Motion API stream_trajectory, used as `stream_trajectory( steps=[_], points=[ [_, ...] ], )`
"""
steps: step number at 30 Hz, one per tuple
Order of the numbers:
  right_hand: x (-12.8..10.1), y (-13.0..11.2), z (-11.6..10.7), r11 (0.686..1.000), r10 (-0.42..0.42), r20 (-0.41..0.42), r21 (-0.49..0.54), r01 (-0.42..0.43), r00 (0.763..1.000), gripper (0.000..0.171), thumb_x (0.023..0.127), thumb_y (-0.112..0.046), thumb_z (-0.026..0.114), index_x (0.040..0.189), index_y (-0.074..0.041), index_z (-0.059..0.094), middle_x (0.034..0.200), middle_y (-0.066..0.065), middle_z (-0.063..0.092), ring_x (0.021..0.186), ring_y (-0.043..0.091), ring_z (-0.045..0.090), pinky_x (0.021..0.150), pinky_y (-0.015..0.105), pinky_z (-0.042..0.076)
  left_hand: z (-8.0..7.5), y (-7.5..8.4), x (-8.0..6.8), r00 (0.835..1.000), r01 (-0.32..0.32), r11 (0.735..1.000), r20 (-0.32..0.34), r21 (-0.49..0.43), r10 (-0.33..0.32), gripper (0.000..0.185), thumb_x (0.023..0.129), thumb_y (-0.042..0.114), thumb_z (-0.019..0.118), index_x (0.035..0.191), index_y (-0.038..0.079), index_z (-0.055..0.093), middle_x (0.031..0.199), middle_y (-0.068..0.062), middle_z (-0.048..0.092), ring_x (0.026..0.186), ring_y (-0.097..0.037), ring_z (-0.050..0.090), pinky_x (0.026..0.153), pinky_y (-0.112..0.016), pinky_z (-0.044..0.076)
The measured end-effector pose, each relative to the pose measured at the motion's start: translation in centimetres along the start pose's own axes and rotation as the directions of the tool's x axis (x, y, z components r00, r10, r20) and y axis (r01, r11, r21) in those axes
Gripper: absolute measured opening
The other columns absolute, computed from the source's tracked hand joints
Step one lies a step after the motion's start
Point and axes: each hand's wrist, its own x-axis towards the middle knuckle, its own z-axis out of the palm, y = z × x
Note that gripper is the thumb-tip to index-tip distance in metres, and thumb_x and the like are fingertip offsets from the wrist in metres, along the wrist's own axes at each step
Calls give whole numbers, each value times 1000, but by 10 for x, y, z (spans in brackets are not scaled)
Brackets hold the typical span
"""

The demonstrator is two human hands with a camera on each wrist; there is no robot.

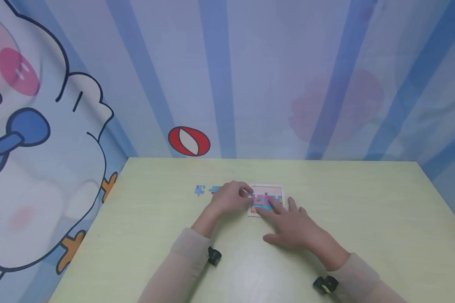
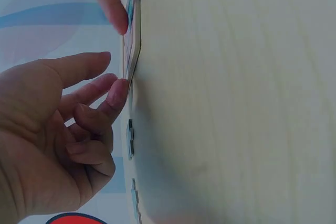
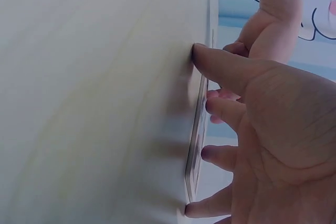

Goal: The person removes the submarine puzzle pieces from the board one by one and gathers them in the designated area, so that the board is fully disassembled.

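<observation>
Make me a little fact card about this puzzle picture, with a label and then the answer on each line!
Left hand: at the puzzle board's left edge
Right hand: fingers spread, some over the board
Board: lower part filled, upper part mostly bare
Loose pieces: at least two, left of the board
Table: pale yellow-green
Backdrop: blue stripes, printed red-and-white ball

Blue-striped backdrop [image 1: 263,84], pink-and-blue puzzle [image 1: 262,199]
</observation>
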Motion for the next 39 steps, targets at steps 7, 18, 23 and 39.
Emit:
stream_trajectory(
  steps=[7,18,23,39],
  points=[
    [3,-1,-1,1000,9,8,-13,-8,1000,75,96,-56,66,161,-30,39,170,15,21,139,71,24,98,83,32,3,4,0,999,3,999,38,46,-5,34,92,28,78,125,20,74,89,5,66,80,-16,62,74,-37,50],
    [3,-4,-4,1000,17,28,-5,-17,999,75,96,-56,66,161,-30,40,170,16,21,139,70,23,99,82,31,1,8,2,999,4,994,46,105,-9,36,91,29,81,124,18,73,89,4,64,81,-16,60,70,-33,48],
    [3,-4,-5,1000,20,28,-21,-19,999,74,96,-56,66,161,-30,40,170,16,21,139,70,24,99,82,32,1,9,3,999,2,994,40,107,-6,35,90,28,82,122,18,72,90,4,63,81,-16,59,72,-33,48],
    [3,-2,-2,1000,23,33,-14,-23,999,74,96,-56,66,161,-30,41,170,16,20,140,69,23,100,81,32,2,4,5,997,-72,996,-23,53,73,14,95,18,74,109,20,72,100,6,72,97,-17,67,88,-41,51]
  ],
)
